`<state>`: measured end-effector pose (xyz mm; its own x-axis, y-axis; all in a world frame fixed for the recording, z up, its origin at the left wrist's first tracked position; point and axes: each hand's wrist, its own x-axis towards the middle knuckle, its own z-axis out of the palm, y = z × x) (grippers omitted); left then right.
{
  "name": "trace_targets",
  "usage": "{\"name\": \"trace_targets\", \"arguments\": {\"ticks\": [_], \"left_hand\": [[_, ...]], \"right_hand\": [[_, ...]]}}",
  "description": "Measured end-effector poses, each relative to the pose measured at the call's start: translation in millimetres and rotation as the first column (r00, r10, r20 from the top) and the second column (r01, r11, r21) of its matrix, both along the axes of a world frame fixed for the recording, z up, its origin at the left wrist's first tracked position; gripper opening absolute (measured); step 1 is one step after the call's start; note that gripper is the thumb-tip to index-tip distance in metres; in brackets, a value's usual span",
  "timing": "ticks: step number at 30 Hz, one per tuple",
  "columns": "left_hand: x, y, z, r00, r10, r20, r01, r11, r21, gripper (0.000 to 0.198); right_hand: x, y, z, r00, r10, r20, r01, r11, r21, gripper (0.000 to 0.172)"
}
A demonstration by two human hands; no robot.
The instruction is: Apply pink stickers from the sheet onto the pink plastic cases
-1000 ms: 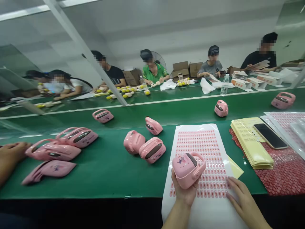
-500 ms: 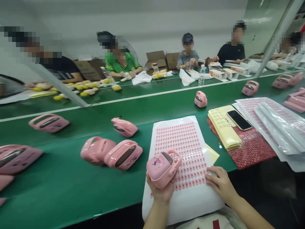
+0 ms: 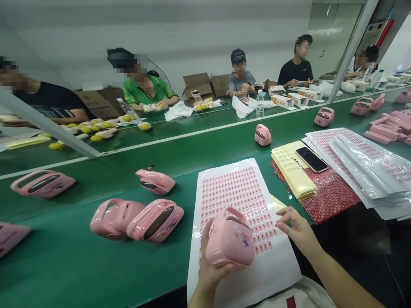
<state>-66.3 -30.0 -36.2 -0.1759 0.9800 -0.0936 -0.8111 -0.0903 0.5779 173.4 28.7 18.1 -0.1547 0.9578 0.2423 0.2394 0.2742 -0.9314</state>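
Note:
My left hand point(image 3: 210, 267) is wrapped round a pink handled plastic case point(image 3: 229, 244), holding it tilted above the sticker sheet. The case has a dark window under its handle and a small printed picture on its front. Under it lies a white sheet point(image 3: 221, 192) with rows of small red-and-pink oval stickers. By the sheet's right edge is my right hand point(image 3: 297, 229), thumb and forefinger pinched together; whatever may be between them is too small to make out. To the left, two more pink cases point(image 3: 157, 220) lie touching, with another pink case point(image 3: 156, 182) behind them.
More pink cases point(image 3: 43, 184) lie along the green belt point(image 3: 189, 143). At right are folded yellow sheets point(image 3: 293, 173), a phone point(image 3: 311, 159), red bubble wrap point(image 3: 334, 196) and plastic-covered sticker sheets point(image 3: 362, 162). Several co-workers sit across the belt; a slanted post point(image 3: 51, 124) stands at left.
My left hand has turned the case so its printed front faces more to the right. My right hand has lifted from the sheet's edge, its fingers now pinched. The view has shifted slightly right.

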Motion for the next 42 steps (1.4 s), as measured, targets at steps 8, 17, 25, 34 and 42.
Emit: {"name": "trace_targets", "arguments": {"ticks": [8,17,25,34,42], "left_hand": [[15.9,1.3,41.3,0.675,-0.023,-0.738,0.163,0.979,0.119,0.071],[12.3,-1.3,26.3,0.041,0.311,-0.95,0.3,0.903,0.308,0.097],[13.5,-0.4,27.7,0.008,0.321,-0.947,0.301,0.903,0.308,0.094],[15.9,-1.6,24.7,0.006,0.317,-0.948,0.266,0.914,0.307,0.095],[16.7,-2.3,27.9,0.01,0.362,-0.932,0.293,0.89,0.349,0.094]], "right_hand": [[-47.3,0.0,59.6,0.933,0.358,0.026,-0.358,0.933,0.028,0.009],[-47.1,-0.3,61.2,0.892,0.452,0.008,-0.449,0.888,-0.1,0.009],[-45.4,0.6,57.3,0.882,0.464,0.083,-0.464,0.886,-0.016,0.009],[-42.1,-7.7,39.3,0.881,0.401,0.252,-0.467,0.826,0.316,0.016],[-37.0,-13.1,41.1,0.862,0.349,0.369,-0.486,0.778,0.398,0.029]]}}
